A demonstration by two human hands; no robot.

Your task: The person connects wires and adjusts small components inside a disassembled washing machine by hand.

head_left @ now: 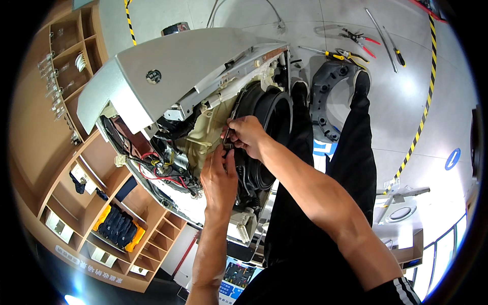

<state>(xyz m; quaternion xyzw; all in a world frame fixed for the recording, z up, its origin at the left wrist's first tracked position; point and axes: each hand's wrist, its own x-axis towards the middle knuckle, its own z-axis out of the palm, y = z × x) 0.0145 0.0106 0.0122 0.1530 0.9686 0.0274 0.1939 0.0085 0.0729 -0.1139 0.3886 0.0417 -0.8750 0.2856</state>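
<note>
Grey sheet metal covers the machine (203, 127), which sits between the shelf (30, 178) on the left and our legs (290, 213) on the right. We judge its handling from left to right. The casing (173, 58) should be stiff, and the whole unit heavy; we would take hold of it by a solid corner, not by a loose edge. The wires (173, 179) should bend freely and tear easily, so we would lift them as a bundle. The tub (211, 119) should be rigid and may crack under a knock. The gasket (277, 112) should be soft and grippy, best taken by its thick rim.

Our left hand (218, 178) is half closed, with its fingertips just beside the gasket; we cannot tell whether it has hold of anything. Our right hand (246, 133) is curled tight and pinches a small metal part (226, 135) — light, stiff and easily dropped, we judge.

In appearance, the casing is smooth, with a round dark badge (153, 77). The wires are exposed, some red, some yellow. The tub is cream. The metal part is narrow and shiny, mostly hidden by fingers. The gasket is black and ring-shaped — its opening faces our legs.
</note>
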